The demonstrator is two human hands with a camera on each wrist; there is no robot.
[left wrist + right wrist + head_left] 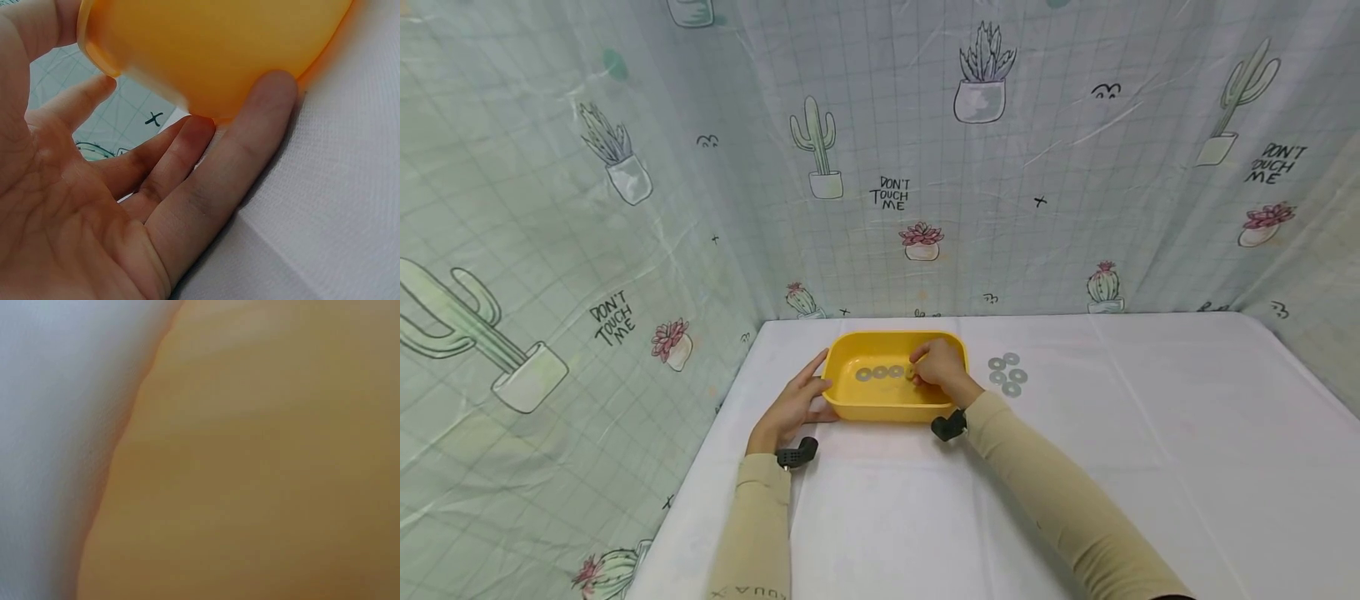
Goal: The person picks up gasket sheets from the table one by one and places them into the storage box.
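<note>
A shallow yellow plastic tray (891,412) with rounded corners sits on the white table. My left hand (792,408) holds its left end, a digit over the rim and other fingers against the outer wall; in the left wrist view that hand (169,187) shows its palm beside the tray's wall (206,50). Inside, three grey washers (880,372) lie in a row on the tray floor. My right hand (940,367) reaches in over the right side, thumb and fingers pinching another washer (911,372) at the row's right end. Only the blurred tray wall (250,487) fills the right wrist view.
Several loose grey washers (1007,375) lie in a cluster on the white tablecloth (1120,400), just right of the tray. A cactus-print curtain (887,167) hangs behind the table and along its left side.
</note>
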